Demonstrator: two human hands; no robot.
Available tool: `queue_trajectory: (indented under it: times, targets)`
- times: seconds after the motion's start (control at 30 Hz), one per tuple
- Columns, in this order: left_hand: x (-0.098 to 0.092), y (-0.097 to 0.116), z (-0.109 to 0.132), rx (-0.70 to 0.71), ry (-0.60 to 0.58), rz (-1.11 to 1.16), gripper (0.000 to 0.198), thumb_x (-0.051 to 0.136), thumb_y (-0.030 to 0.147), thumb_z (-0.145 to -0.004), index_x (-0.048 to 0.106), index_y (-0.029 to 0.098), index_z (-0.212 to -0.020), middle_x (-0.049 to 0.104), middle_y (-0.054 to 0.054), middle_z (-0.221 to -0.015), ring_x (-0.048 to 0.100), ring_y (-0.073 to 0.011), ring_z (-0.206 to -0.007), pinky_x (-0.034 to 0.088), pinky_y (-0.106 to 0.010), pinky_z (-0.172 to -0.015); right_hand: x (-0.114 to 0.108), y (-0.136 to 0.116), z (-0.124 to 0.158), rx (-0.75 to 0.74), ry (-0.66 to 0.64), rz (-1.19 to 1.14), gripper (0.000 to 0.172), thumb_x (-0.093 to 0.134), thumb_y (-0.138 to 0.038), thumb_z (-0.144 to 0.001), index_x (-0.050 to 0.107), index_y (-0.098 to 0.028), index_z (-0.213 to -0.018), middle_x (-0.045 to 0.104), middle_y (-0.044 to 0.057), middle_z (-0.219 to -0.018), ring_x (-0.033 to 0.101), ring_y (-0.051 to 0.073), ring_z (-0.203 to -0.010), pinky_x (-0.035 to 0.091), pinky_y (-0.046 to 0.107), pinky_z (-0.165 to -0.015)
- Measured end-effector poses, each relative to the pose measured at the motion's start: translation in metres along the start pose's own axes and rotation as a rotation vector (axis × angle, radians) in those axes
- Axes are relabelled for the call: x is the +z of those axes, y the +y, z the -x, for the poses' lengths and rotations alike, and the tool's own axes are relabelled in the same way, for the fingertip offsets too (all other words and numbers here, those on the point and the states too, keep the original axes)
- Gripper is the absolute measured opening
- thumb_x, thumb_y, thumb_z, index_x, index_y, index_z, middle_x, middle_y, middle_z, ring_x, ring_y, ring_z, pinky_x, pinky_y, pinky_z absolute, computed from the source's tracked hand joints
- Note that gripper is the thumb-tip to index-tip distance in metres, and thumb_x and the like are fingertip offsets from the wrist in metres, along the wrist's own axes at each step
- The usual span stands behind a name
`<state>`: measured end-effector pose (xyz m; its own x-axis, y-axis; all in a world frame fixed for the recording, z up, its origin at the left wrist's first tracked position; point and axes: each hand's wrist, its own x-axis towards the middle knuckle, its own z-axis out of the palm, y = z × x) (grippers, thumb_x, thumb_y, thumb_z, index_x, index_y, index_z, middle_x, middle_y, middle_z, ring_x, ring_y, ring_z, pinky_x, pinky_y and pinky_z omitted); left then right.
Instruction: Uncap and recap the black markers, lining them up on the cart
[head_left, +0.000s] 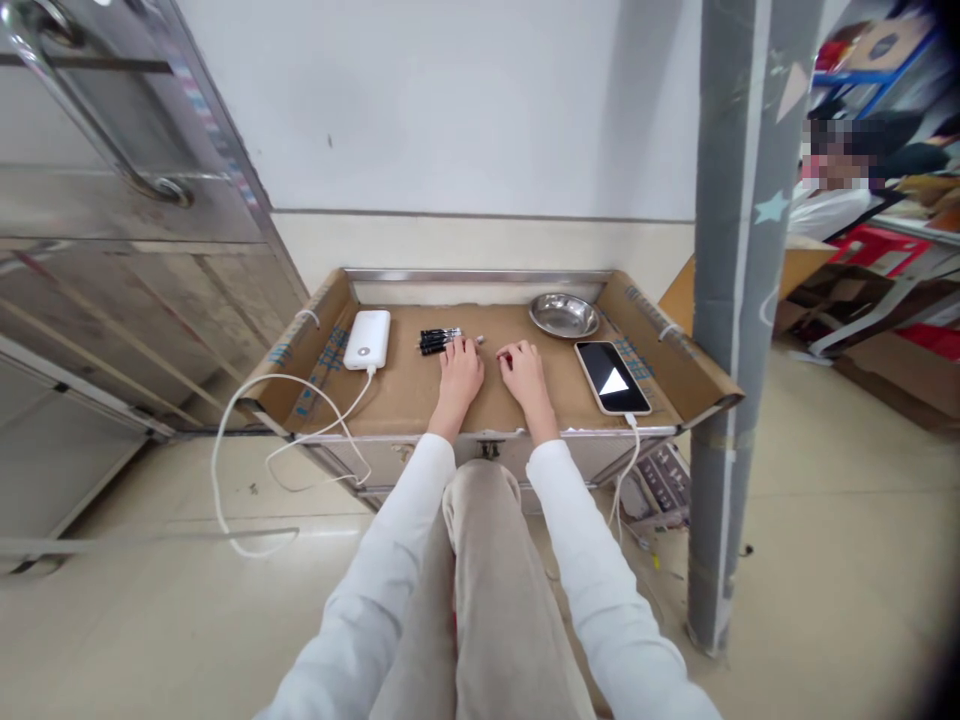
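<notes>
My left hand [461, 375] lies over the brown cardboard surface [405, 400], fingers stretched forward and a little apart. Its fingertips are at the right ends of several slim black pieces with silvery ends [435, 342], bunched side by side; whether it touches them I cannot tell. A small pale bit [481, 339] lies just beyond those fingers. To the right, my right hand [524, 372] rests with its fingers curled in and the thumb close to the index finger. What it holds, if anything, is too small to make out.
A white power bank [367, 340] with a white cable sits at left. A shallow metal bowl [564, 315] stands at back right, and a phone on a cable [613, 378] lies at right. Raised cardboard sides flank the surface. A grey wrapped post [720, 350] stands beyond; a person sits far right.
</notes>
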<state>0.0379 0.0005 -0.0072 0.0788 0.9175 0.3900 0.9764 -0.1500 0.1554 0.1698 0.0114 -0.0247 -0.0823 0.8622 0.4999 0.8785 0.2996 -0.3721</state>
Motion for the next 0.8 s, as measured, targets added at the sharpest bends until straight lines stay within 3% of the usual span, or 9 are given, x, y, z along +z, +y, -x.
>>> queue_trajectory:
  times: [0.8]
  targets:
    - [-0.0024, -0.0078, 0.0066, -0.116, 0.085, -0.014, 0.030, 0.030, 0.016, -0.093, 0.054, 0.012, -0.110, 0.057, -0.016, -0.111, 0.052, -0.0273, -0.104, 0.041, -0.041, -0.091, 0.0048, 0.0003, 0.0012, -0.064, -0.003, -0.103, 0.026, 0.037, -0.013, -0.092, 0.062, -0.017, -0.093, 0.059, 0.010, -0.095, 0.051, 0.022, -0.091, 0.040, 0.033, -0.085]
